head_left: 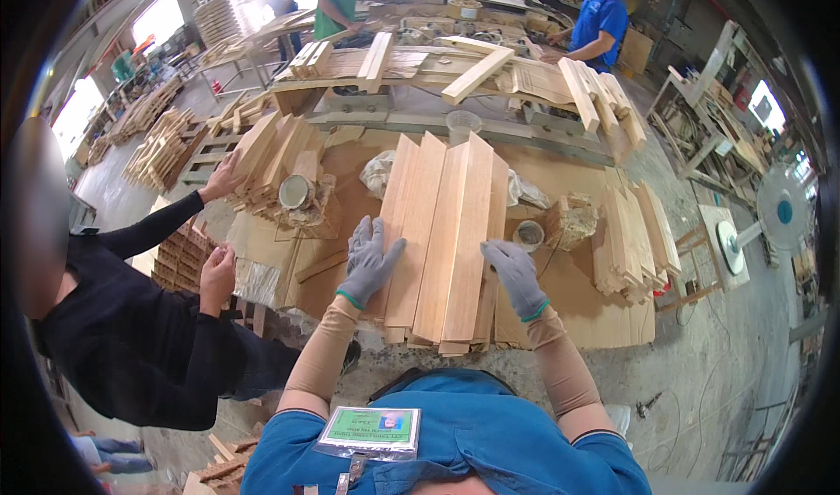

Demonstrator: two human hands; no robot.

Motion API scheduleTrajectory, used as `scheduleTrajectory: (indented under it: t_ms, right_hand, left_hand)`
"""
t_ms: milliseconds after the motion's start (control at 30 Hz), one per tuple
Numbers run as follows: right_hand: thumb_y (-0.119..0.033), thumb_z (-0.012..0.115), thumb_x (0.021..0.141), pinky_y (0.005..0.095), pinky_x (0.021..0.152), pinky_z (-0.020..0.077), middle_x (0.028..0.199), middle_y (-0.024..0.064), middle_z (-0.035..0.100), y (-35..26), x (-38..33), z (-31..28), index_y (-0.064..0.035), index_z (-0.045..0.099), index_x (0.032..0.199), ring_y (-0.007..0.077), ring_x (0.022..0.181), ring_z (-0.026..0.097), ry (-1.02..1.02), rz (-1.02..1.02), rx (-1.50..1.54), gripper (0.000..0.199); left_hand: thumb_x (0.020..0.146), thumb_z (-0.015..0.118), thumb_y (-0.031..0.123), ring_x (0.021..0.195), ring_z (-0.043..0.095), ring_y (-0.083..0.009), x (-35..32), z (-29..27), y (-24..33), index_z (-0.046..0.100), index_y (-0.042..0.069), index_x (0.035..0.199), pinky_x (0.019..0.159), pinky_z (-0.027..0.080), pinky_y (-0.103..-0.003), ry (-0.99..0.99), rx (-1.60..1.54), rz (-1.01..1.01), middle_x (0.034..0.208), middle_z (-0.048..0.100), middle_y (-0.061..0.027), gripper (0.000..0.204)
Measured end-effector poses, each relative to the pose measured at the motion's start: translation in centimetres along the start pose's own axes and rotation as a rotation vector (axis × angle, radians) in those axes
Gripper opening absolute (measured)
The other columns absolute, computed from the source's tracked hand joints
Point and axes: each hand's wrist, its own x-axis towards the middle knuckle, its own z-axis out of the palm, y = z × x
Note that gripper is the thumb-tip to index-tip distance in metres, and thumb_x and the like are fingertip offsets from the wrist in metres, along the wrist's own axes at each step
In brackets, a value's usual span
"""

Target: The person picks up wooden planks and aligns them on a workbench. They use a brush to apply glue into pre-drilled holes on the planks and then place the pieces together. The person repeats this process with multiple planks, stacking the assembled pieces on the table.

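Note:
A stack of pale wooden boards lies in front of me on the cardboard-covered table, its long strips running away from me. My left hand, in a grey glove with a green cuff, rests along the stack's left edge. Its fingers are spread, and the thumb reaches over the wood. At the right edge, my right hand wears a matching glove. Its fingers are bent loosely toward the outermost board and touch it, with no board visibly gripped. The undersides of the right fingers are hidden.
Cups of paste and more board stacks flank the work. A clear plastic tub sits behind. To the left, a co-worker in black touches another stack. A fan stands right; others work beyond the far bench.

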Motion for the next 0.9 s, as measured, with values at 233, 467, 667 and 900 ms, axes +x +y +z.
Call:
scheduleTrajectory:
  t_ms: [233, 467, 667, 900]
  right_hand:
    - [-0.039, 0.073, 0.074, 0.0382, 0.113, 0.0244, 0.147, 0.0313, 0.023, -1.9, -1.2, 6.3, 0.0069, 0.015, 0.145, 0.0401, 0.14, 0.021, 0.058, -0.038, -0.492, 0.102]
    - [-0.025, 0.075, 0.07, 0.0382, 0.114, 0.0234, 0.147, 0.0312, 0.023, -1.8, -1.7, 5.9, 0.0099, 0.014, 0.144, 0.038, 0.139, 0.023, 0.134, -0.223, -0.071, 0.102]
    - [-0.023, 0.074, 0.078, 0.0366, 0.112, 0.028, 0.145, 0.0287, 0.03, -3.5, -2.9, 9.6, 0.0123, 0.017, 0.143, 0.0335, 0.137, 0.032, -0.044, -0.284, 0.145, 0.093]
    - [-0.008, 0.069, 0.083, 0.0396, 0.114, 0.0251, 0.145, 0.0265, 0.032, -0.3, -4.9, 8.9, 0.0109, 0.023, 0.141, 0.0321, 0.137, 0.03, -0.033, -0.263, 0.368, 0.076]
  left_hand:
    - [0.085, 0.057, 0.055, 0.133, 0.024, -0.0533, -2.8, 1.4, 4.6, 0.031, 0.011, 0.145, 0.11, 0.023, -0.054, -0.085, 0.12, 0.149, 0.148, 0.024, -0.0301, 0.079]
    - [0.086, 0.06, 0.039, 0.133, 0.03, -0.0469, -1.2, 2.5, 0.2, 0.043, 0.006, 0.137, 0.109, 0.028, -0.046, 0.062, -0.081, 0.419, 0.142, 0.035, -0.0283, 0.063]
    - [0.086, 0.063, 0.016, 0.106, 0.058, -0.0183, -0.3, -1.2, 4.1, 0.056, -0.002, 0.12, 0.089, 0.046, -0.028, -0.026, -0.938, 0.066, 0.121, 0.059, -0.0141, 0.039]
    - [0.087, 0.06, 0.019, 0.082, 0.055, -0.01, 4.2, -2.9, -3.3, 0.066, 0.0, 0.102, 0.07, 0.045, -0.028, 0.116, -0.648, 0.037, 0.094, 0.065, -0.0006, 0.024]
